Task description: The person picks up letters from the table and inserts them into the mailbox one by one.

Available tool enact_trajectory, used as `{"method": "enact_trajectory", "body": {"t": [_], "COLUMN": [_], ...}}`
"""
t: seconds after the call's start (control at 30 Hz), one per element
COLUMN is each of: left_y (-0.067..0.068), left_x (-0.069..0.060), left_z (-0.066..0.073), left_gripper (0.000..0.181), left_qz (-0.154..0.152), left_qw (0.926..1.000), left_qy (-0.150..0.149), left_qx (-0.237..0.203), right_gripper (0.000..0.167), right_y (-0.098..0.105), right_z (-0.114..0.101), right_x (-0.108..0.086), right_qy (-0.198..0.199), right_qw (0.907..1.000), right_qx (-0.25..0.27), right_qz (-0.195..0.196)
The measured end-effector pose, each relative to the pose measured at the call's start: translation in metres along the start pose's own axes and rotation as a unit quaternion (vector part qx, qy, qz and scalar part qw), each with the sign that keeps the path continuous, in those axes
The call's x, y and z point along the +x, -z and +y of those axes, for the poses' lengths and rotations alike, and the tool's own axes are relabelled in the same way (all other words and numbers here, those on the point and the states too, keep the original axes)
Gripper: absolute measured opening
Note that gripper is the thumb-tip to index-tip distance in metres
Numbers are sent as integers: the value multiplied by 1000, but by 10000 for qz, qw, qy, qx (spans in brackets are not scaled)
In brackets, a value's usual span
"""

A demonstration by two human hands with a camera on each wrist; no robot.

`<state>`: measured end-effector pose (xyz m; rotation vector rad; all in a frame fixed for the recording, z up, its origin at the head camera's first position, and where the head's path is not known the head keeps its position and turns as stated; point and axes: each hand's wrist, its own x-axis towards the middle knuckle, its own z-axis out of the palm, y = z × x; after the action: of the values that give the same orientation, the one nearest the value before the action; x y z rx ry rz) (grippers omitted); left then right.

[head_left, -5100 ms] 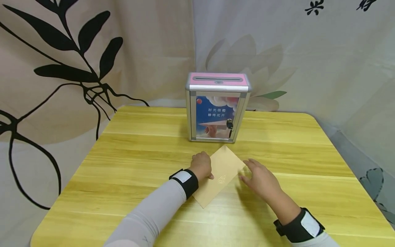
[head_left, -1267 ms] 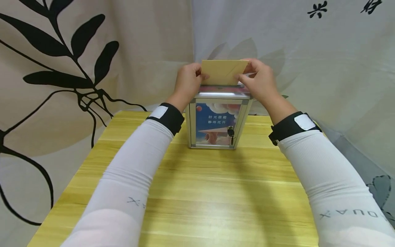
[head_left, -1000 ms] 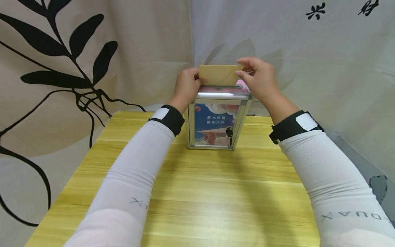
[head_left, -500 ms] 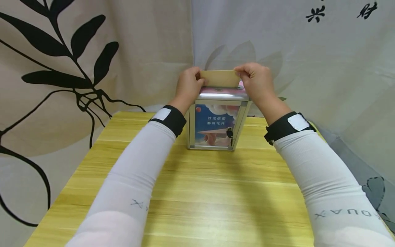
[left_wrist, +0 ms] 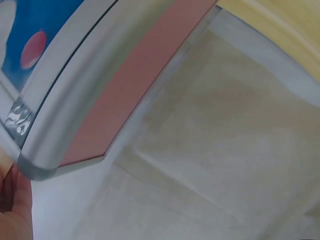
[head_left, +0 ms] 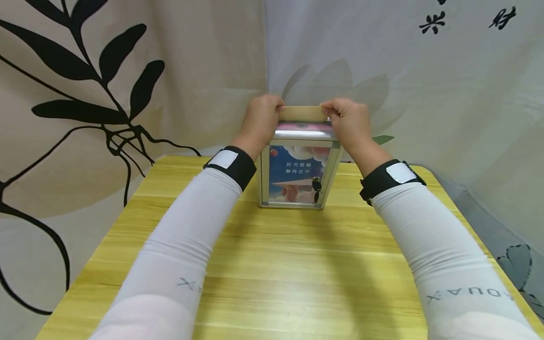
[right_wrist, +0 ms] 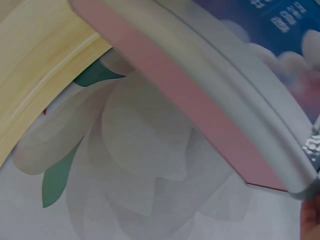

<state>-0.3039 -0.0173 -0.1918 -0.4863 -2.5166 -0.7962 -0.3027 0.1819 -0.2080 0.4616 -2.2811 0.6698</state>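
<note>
A silver-framed letter box (head_left: 297, 134) with a pink top stands at the far side of the table. Behind its front pane is a blue printed picture, and a key hangs at the lock. A narrow strip of a tan envelope (head_left: 302, 114) rises above the top slot; its lower part is hidden inside. My left hand (head_left: 262, 120) pinches the envelope's left end, and my right hand (head_left: 350, 123) pinches the right end. Each wrist view shows a pink side of the box, with part of the left hand (left_wrist: 15, 215) or right hand (right_wrist: 311, 222) by a top corner.
The yellow wood-grain table (head_left: 280, 264) extends from the box toward me, between both sleeved forearms. Close behind the box hangs a pale curtain (head_left: 212, 71) with printed plants and flowers.
The envelope first lay flat on the table under my left hand. Both hands then held it upright in the slot. Over the last second it has sunk lower, my hands coming down with it.
</note>
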Motion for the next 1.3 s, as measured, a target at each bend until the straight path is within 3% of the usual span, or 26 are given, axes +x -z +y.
{"method": "enact_trajectory", "body": {"t": [0.23,0.43,0.7,0.87,1.0,1.13,1.3], "left_y": [-11,-14,-15,-16,-17,-17,-15], "left_x": [-4,-4,0,1,1,2,2], "left_z": [-6,-6,-4,-6,-7,-7,-6], "left_gripper": [18,52,50,43,56,65,62], "left_qz": [-481,-742,-979,-1048,-1206,-1252,-1198], "left_qw": [9970,9865,9733,9688,9664,9670,9701], "left_qy": [-99,-262,-386,-455,-375,-336,-342], "left_qx": [605,1437,2041,2198,2240,2193,2082], "right_gripper": [17,21,24,26,26,27,29], "right_y": [-4,-3,2,2,1,1,2], "right_z": [4,3,-5,-6,-5,-4,-5], "right_x": [-5,-5,0,0,-1,-1,-1], "right_qy": [-202,-320,-375,-367,-410,-383,-370], "right_qw": [9977,9901,9735,9694,9684,9686,9702], "right_qx": [-321,-817,-1427,-1544,-1520,-1518,-1476], "right_qz": [-565,-1097,-1746,-1872,-1934,-1932,-1883]}}
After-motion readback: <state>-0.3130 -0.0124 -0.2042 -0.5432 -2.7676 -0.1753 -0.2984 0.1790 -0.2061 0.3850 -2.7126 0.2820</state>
